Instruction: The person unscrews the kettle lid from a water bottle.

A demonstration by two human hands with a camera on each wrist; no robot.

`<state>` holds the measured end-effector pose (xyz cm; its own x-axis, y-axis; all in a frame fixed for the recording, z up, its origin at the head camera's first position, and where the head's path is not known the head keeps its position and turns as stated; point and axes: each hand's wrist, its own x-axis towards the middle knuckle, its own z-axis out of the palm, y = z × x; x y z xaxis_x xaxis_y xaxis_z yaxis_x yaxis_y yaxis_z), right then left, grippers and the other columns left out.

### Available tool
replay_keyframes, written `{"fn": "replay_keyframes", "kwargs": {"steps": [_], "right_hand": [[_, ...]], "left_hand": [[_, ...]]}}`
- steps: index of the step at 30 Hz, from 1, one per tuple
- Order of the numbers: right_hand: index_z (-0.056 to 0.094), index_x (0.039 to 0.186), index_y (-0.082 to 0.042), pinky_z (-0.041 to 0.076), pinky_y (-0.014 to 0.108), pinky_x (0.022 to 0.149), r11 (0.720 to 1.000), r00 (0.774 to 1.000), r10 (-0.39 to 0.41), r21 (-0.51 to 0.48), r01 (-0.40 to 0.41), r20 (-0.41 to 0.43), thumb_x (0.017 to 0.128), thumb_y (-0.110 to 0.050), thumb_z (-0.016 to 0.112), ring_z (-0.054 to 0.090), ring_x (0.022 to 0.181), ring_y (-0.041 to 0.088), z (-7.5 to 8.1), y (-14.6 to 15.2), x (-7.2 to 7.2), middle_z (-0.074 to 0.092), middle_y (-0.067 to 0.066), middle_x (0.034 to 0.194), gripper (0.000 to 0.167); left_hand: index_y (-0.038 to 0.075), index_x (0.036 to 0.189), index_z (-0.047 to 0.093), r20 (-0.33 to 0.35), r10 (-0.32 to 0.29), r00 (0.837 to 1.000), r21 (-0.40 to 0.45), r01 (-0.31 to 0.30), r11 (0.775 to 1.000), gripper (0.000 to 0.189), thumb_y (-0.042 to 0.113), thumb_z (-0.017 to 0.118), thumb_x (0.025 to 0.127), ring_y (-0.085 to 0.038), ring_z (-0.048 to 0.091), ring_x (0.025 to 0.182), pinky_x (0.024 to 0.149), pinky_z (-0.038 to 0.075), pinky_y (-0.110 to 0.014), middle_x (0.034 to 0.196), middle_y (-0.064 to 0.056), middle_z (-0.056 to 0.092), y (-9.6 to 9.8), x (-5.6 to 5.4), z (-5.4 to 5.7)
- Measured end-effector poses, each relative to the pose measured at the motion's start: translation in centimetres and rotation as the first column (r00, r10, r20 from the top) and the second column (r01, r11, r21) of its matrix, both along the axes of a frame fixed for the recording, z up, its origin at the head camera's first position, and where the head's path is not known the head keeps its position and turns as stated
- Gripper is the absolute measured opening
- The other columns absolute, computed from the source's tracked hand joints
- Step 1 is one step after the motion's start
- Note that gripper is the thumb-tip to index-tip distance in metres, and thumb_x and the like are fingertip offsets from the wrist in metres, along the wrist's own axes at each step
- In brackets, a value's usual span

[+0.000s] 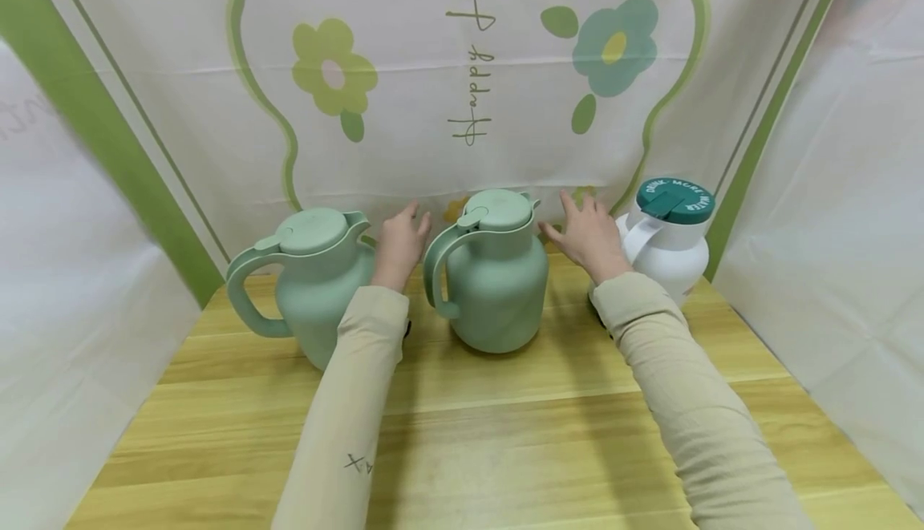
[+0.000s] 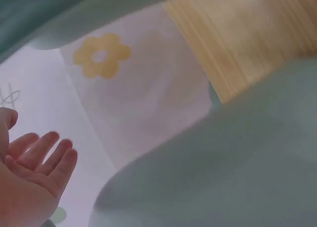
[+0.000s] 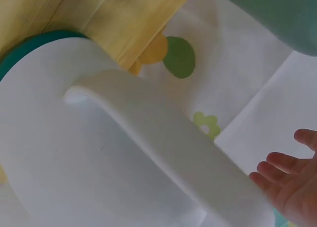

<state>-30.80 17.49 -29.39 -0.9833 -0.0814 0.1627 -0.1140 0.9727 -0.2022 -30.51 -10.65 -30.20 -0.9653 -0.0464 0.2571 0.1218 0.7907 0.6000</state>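
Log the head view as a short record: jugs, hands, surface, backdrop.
left jug: light-green, lidded, handle leftward
middle jug: light-green, lidded, handle leftward
right jug: white, green "DRINK MORE WATER" lid
left hand: between left and middle jugs, holding nothing
right hand: between middle and right jugs, holding nothing
surface: wood-grain tabletop
backdrop: flower-print cloth

Makeshift booth (image 1: 830, 289): printed cloth walls (image 1: 411, 137), wooden tabletop (image 1: 498, 458)

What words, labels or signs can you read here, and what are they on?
"DRINK MORE WATER": on the dark green lid of the white jug.
"Happy": sideways on the floral backdrop; the next word is cut off.
"X" beside an unclear mark: on the left sleeve.
Faint lettering on the left side cloth: unreadable.
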Motion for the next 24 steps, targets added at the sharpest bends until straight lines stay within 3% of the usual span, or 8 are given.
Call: {"fn": "replay_keyframes", "kwargs": {"steps": [3,7,10,13,15,18,22,24], "right_hand": [[0.026,0.149,-0.003,0.032,0.059,0.108,0.999,1.0,0.012,-0.038,-0.012,0.007,0.095,-0.053,0.04,0.027,0.137,0.05,0.3,-0.1,0.2,0.024,0.032,0.15,0.075],[0.033,0.145,0.001,0.033,0.058,0.108,0.996,0.999,0.032,-0.082,-0.031,0.007,0.096,-0.051,0.04,0.033,0.134,0.048,0.7,-0.3,0.6,0.033,0.031,0.146,0.071],[0.037,0.142,0.003,0.035,0.057,0.106,0.993,0.999,0.046,-0.105,-0.047,-0.006,0.097,-0.047,0.041,0.038,0.13,0.047,0.9,-0.4,0.9,0.039,0.03,0.141,0.068],[0.039,0.141,0.004,0.036,0.056,0.106,0.99,0.998,0.059,-0.129,-0.06,-0.015,0.096,-0.046,0.043,0.041,0.129,0.045,1.2,-0.5,1.3,0.041,0.029,0.141,0.067],[0.041,0.14,0.004,0.036,0.056,0.106,0.986,0.998,0.067,-0.152,-0.068,-0.017,0.096,-0.046,0.045,0.041,0.13,0.045,1.5,-0.4,1.6,0.041,0.028,0.142,0.066],[0.043,0.139,0.002,0.035,0.056,0.107,0.975,0.997,0.075,-0.208,-0.077,-0.016,0.095,-0.044,0.047,0.04,0.132,0.043,2.1,-0.3,2.2,0.042,0.026,0.144,0.064],[0.045,0.138,0.002,0.035,0.055,0.108,0.954,0.994,0.105,-0.279,-0.109,-0.029,0.095,-0.041,0.049,0.04,0.132,0.042,3.2,0.3,2.9,0.045,0.025,0.143,0.06],[0.046,0.137,0.002,0.036,0.055,0.106,0.944,0.99,0.14,-0.297,-0.144,-0.035,0.096,-0.039,0.049,0.043,0.131,0.043,3.8,0.7,3.3,0.046,0.025,0.142,0.058]], "left_hand": [[0.008,0.14,0.048,0.025,-0.015,1.0,0.177,0.011,0.984,0.047,0.034,0.042,0.101,-0.03,0.054,0.127,0.105,0.043,-0.041,0.138,-0.013,0.056,0.1,0.0,0.1],[0.007,0.135,0.054,0.054,-0.062,0.997,0.37,0.038,0.928,0.044,0.032,0.043,0.1,-0.028,0.055,0.124,0.105,0.043,-0.041,0.132,-0.013,0.06,0.1,0.2,0.3],[0.007,0.133,0.055,0.084,-0.115,0.99,0.497,0.059,0.866,0.042,0.032,0.043,0.101,-0.028,0.056,0.122,0.104,0.043,-0.041,0.129,-0.013,0.061,0.2,0.8,0.7],[0.008,0.133,0.055,0.093,-0.16,0.983,0.61,0.07,0.789,0.041,0.032,0.043,0.101,-0.028,0.057,0.121,0.104,0.044,-0.041,0.128,-0.014,0.062,0.5,1.5,1.2],[0.009,0.133,0.055,0.082,-0.177,0.981,0.664,0.079,0.744,0.041,0.031,0.043,0.101,-0.028,0.058,0.121,0.104,0.044,-0.042,0.129,-0.015,0.062,0.6,2.1,1.8],[0.006,0.132,0.055,0.035,-0.194,0.98,0.712,0.112,0.693,0.041,0.03,0.043,0.101,-0.03,0.058,0.122,0.104,0.044,-0.042,0.129,-0.017,0.061,0.7,3.0,2.5],[0.004,0.132,0.054,-0.053,-0.197,0.979,0.737,0.171,0.653,0.04,0.028,0.044,0.101,-0.028,0.057,0.122,0.104,0.044,-0.04,0.13,-0.017,0.06,0.9,4.3,3.6],[0.005,0.132,0.055,-0.103,-0.184,0.978,0.732,0.2,0.652,0.039,0.026,0.045,0.101,-0.027,0.058,0.12,0.104,0.045,-0.038,0.129,-0.017,0.061,1.1,5.0,4.1]]}}
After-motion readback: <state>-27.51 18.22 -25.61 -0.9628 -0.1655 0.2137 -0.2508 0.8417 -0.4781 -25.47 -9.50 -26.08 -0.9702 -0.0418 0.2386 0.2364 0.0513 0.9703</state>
